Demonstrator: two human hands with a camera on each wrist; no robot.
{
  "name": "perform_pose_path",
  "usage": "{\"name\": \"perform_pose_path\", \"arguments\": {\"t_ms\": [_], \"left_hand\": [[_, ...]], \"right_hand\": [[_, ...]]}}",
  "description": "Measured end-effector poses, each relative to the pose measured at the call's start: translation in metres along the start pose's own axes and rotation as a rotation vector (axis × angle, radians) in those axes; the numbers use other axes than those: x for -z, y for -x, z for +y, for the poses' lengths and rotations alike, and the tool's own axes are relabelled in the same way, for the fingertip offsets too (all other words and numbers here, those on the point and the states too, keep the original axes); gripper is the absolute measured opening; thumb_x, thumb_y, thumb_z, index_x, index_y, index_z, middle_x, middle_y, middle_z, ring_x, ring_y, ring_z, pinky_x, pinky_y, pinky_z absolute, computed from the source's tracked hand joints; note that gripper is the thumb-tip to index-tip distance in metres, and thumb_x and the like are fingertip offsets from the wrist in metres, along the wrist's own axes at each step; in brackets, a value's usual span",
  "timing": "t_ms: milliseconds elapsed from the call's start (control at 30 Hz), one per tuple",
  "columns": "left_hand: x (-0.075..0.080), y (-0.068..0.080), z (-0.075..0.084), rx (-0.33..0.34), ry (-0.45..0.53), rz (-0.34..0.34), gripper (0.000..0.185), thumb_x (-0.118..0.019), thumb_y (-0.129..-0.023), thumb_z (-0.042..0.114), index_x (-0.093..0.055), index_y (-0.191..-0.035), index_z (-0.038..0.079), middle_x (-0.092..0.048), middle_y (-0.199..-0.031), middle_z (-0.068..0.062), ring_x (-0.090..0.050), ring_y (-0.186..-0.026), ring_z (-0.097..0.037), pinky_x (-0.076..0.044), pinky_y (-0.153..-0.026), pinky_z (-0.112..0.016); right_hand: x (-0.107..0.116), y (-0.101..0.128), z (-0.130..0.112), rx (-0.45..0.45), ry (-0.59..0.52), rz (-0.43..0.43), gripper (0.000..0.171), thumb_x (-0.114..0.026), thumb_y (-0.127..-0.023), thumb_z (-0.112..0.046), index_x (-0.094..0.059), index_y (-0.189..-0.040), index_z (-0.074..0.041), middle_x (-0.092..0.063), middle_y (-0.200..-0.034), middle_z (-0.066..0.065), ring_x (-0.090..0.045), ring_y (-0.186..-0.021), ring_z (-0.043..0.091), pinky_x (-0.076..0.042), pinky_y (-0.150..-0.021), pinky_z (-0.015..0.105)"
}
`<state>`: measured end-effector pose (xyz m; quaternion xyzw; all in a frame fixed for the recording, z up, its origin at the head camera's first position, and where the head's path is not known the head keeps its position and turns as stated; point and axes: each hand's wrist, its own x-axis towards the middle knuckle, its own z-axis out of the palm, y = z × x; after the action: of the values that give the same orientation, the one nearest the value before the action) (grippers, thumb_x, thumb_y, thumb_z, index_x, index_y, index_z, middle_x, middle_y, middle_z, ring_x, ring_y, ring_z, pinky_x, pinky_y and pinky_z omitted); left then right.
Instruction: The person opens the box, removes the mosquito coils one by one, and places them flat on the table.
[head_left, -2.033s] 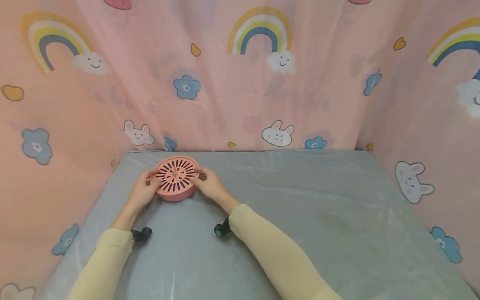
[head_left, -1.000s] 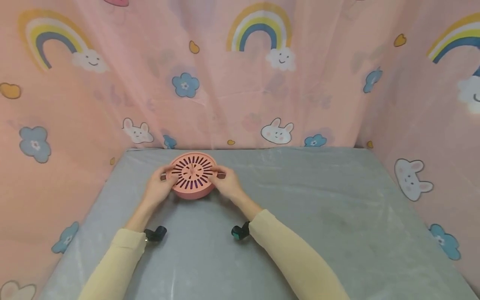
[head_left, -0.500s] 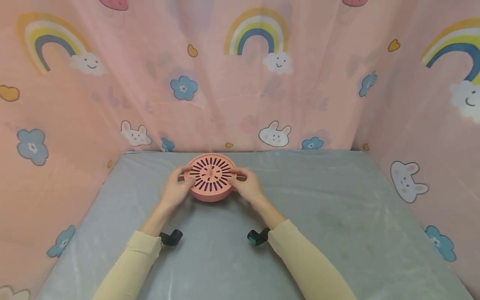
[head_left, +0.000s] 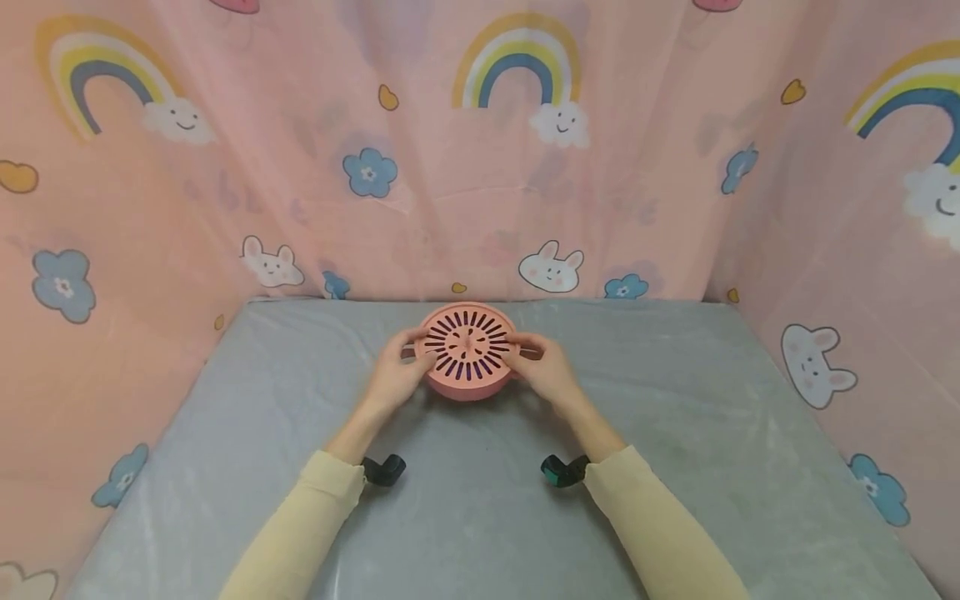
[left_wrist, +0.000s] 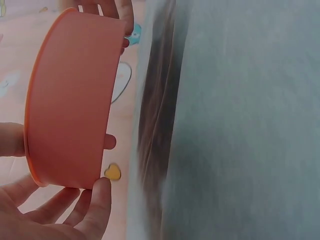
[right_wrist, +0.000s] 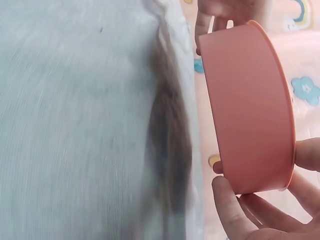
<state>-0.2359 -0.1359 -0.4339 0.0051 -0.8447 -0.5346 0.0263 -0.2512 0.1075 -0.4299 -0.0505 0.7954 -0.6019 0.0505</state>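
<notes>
A round pink box (head_left: 467,345) with a slotted lid, seed-shaped holes in its middle, is held near the back of the table. My left hand (head_left: 397,371) grips its left side, thumb on the lid's rim and the other fingers along the wall and bottom edge. On the opposite side, my right hand (head_left: 549,369) holds it the same way. The box's smooth side wall (left_wrist: 75,100) faces the left wrist view, and fingertips show beyond its bottom edge. From the right wrist view the wall (right_wrist: 250,110) appears apart from the tabletop. What is inside cannot be made out.
A grey cloth covers the table (head_left: 480,500), with creases along its back edge. Pink curtains (head_left: 637,183) printed with rainbows, rabbits and flowers enclose the back and both sides. Small black devices (head_left: 384,470) are worn at both wrists.
Both hands have carried the pink box from the left part of the table rightward to the middle, keeping the same grip. It stays close to the back edge.
</notes>
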Motion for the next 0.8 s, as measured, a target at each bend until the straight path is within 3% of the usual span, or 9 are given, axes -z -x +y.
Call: {"name": "perform_pose_path", "arguments": {"t_ms": [433, 800], "left_hand": [[-0.034, -0.014, 0.009, -0.042, 0.038, -0.073, 0.042, -0.065, -0.09, 0.023, -0.055, -0.13, 0.018, -0.053, -0.125, -0.005, -0.053, -0.112, -0.024, -0.052, -0.085, -0.037], [-0.048, -0.018, 0.005, -0.014, 0.052, -0.143, 0.043, -0.065, -0.09, 0.019, -0.053, -0.132, 0.014, -0.051, -0.126, -0.007, -0.056, -0.108, -0.023, -0.054, -0.078, -0.031]], "right_hand": [[0.038, 0.006, 0.012, -0.041, 0.005, 0.025, 0.037, -0.063, -0.092, -0.016, -0.057, -0.128, -0.007, -0.051, -0.13, 0.014, -0.055, -0.114, 0.029, -0.055, -0.082, 0.033], [0.046, 0.009, 0.026, -0.078, -0.037, 0.018, 0.04, -0.063, -0.092, -0.011, -0.054, -0.13, -0.002, -0.049, -0.133, 0.019, -0.054, -0.115, 0.033, -0.053, -0.086, 0.041]]}}
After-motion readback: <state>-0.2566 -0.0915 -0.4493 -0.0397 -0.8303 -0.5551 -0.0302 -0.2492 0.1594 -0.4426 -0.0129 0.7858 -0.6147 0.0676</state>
